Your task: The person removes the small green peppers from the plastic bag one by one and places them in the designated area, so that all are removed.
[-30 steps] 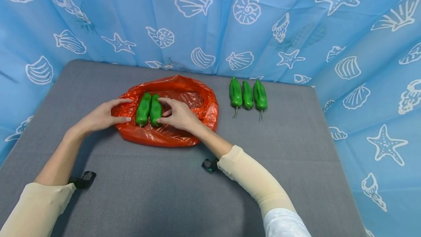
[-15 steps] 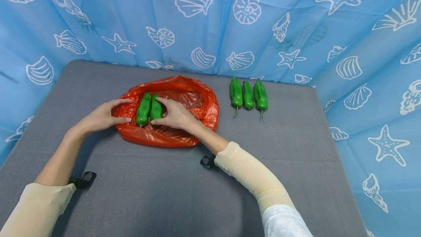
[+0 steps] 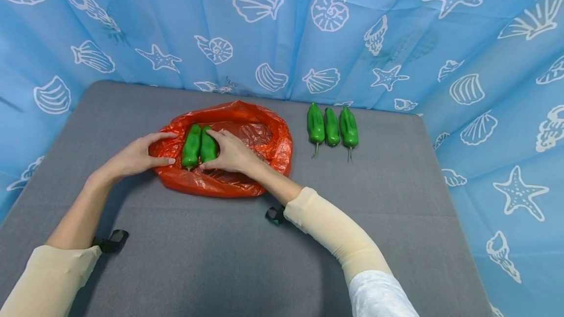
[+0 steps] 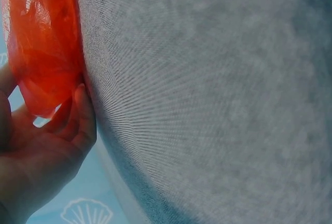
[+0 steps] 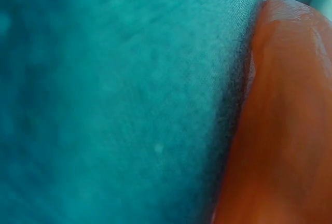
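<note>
A red plastic bag (image 3: 240, 190) lies spread with its mouth up on the grey table. Two green peppers (image 3: 191, 147) lie side by side in its left part. My right hand (image 3: 235, 154) reaches into the bag and holds the right-hand pepper (image 3: 209, 147), thumb at the near end and fingers at the far end; part of that pepper is hidden. At the bag's left end, my left hand (image 3: 134, 157) grips the rim between spread thumb and fingers. The left wrist view shows the hand (image 4: 49, 149) around the bag's end (image 4: 46, 53). In the right wrist view, the bag's side (image 5: 282, 120) blocks the right hand.
To the right of the bag, three more green peppers (image 3: 332, 127) lie in a row near the table's far edge. A blue curtain (image 3: 282, 28) with white shell prints hangs behind and beside the grey table (image 3: 211, 258).
My right hand has shifted slightly left and closed over the right-hand pepper, covering its near end more. The left hand and the bag have stayed put.
</note>
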A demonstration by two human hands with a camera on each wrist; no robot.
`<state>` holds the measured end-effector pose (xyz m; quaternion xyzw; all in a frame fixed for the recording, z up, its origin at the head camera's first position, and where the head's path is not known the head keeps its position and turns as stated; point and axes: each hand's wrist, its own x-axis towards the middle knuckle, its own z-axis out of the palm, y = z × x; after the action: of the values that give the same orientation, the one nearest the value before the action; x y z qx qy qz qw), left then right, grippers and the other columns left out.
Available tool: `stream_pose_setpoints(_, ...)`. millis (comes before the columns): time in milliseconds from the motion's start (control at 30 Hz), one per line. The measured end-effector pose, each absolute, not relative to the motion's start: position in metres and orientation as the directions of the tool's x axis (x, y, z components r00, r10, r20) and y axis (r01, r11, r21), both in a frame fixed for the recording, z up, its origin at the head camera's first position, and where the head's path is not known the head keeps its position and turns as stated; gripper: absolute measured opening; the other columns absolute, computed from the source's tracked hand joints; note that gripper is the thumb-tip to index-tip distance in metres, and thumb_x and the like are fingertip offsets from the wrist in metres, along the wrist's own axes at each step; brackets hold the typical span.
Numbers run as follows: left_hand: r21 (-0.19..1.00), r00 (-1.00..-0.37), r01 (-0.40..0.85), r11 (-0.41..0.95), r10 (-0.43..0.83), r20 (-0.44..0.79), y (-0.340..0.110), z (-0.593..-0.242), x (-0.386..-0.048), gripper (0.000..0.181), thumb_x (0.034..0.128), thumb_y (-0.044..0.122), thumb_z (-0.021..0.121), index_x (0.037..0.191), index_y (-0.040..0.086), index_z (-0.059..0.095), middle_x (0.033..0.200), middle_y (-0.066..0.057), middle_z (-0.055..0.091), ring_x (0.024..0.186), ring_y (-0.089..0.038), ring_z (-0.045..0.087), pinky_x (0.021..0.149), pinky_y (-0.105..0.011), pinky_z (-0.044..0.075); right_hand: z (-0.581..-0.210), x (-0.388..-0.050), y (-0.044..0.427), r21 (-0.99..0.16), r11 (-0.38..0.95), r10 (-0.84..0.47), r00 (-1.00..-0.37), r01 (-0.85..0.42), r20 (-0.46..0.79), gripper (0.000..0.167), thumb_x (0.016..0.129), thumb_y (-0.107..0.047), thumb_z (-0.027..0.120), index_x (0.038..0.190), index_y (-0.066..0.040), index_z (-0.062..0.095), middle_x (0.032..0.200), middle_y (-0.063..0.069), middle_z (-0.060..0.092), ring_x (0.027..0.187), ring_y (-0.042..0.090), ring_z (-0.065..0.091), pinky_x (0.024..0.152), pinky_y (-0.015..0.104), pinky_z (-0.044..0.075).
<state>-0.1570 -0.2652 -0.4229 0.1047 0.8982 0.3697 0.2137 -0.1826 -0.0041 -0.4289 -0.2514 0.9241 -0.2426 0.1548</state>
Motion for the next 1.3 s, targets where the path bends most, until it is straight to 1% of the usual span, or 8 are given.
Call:
stream_pose_setpoints(133,0.709,-0.885,0.029,0.704,0.348,-0.31,-0.266,-0.422,-0.158,0.076,0.0943,0.031,0.07,0.153,0.003,0.031,0.155,-0.036,0.022,0.139,-0.055,0.022,0.109,-0.071,0.022,-0.429,-0.182,-0.002,-0.523,0.756,-0.54,-0.826,-0.393,-0.16,0.1,0.077,-0.054,0.081,0.157,-0.021,0.031,0.146,0.009,0.048,0.125,0.022,0.052,0.103,0.035,0.046)
stream_pose_setpoints(400,0.705,-0.882,0.027,0.709,0.348,-0.317,-0.266,-0.421,-0.158,0.076,0.0942,0.029,0.07,0.153,0.002,0.03,0.154,-0.037,0.021,0.139,-0.057,0.02,0.109,-0.072,0.02,-0.428,-0.184,0.003,-0.546,0.722,-0.575,-0.807,-0.425,-0.131,0.101,0.077,-0.052,0.082,0.157,-0.017,0.031,0.15,0.011,0.046,0.134,0.022,0.047,0.11,0.034,0.04)
stream_pose_setpoints(533,0.711,-0.883,0.028,0.702,0.351,-0.312,-0.266,-0.42,-0.158,0.074,0.0947,0.026,0.069,0.153,0.002,0.031,0.155,-0.036,0.021,0.139,-0.056,0.02,0.109,-0.071,0.02,-0.427,-0.185,0.006,-0.579,0.697,-0.589,-0.798,-0.422,-0.128,0.098,0.078,-0.047,0.083,0.155,-0.014,0.034,0.147,0.011,0.051,0.128,0.022,0.052,0.106,0.032,0.043)
stream_pose_setpoints(700,0.712,-0.881,0.025,0.702,0.352,-0.317,-0.267,-0.421,-0.158,0.076,0.0948,0.027,0.069,0.154,0.002,0.029,0.155,-0.037,0.02,0.139,-0.057,0.02,0.109,-0.072,0.02,-0.427,-0.185,0.008,-0.603,0.685,-0.593,-0.793,-0.408,-0.138,0.091,0.079,-0.04,0.083,0.154,-0.015,0.038,0.145,0.008,0.053,0.125,0.02,0.055,0.103,0.031,0.045)
stream_pose_setpoints(800,0.705,-0.879,0.02,0.709,0.349,-0.325,-0.268,-0.422,-0.158,0.078,0.0944,0.03,0.07,0.155,0.002,0.028,0.155,-0.037,0.019,0.139,-0.058,0.019,0.108,-0.072,0.02,-0.427,-0.185,0.011,-0.626,0.671,-0.595,-0.792,-0.397,-0.135,0.089,0.079,-0.036,0.084,0.153,-0.015,0.039,0.129,0.005,0.062,0.109,0.015,0.06,0.091,0.025,0.049)
stream_pose_setpoints(933,0.698,-0.881,0.016,0.716,0.341,-0.329,-0.268,-0.424,-0.158,0.078,0.0943,0.031,0.07,0.154,0.003,0.028,0.155,-0.037,0.019,0.139,-0.058,0.02,0.108,-0.073,0.021,-0.428,-0.183,0.015,-0.676,0.637,-0.596,-0.793,-0.372,-0.125,0.088,0.079,-0.031,0.084,0.153,-0.015,0.039,0.108,0.002,0.064,0.09,0.012,0.061,0.074,0.021,0.048)
stream_pose_setpoints(1200,0.701,-0.879,0.002,0.713,0.335,-0.338,-0.267,-0.423,-0.157,0.079,0.0942,0.032,0.07,0.155,0.004,0.028,0.156,-0.036,0.018,0.14,-0.057,0.018,0.107,-0.073,0.021,-0.427,-0.182,0.023,-0.735,0.589,-0.572,-0.816,-0.336,-0.085,0.089,0.077,-0.028,0.087,0.152,-0.015,0.041,0.125,0.008,0.063,0.099,0.012,0.064,0.082,0.019,0.05)
stream_pose_setpoints(1300,0.702,-0.879,0.004,0.712,0.337,-0.337,-0.267,-0.422,-0.157,0.08,0.0941,0.032,0.07,0.155,0.004,0.027,0.155,-0.037,0.018,0.139,-0.057,0.018,0.107,-0.073,0.021,-0.426,-0.181,0.026,-0.775,0.548,-0.572,-0.817,-0.314,-0.073,0.088,0.077,-0.025,0.087,0.151,-0.013,0.042,0.125,0.009,0.063,0.096,0.011,0.065,0.078,0.018,0.051)
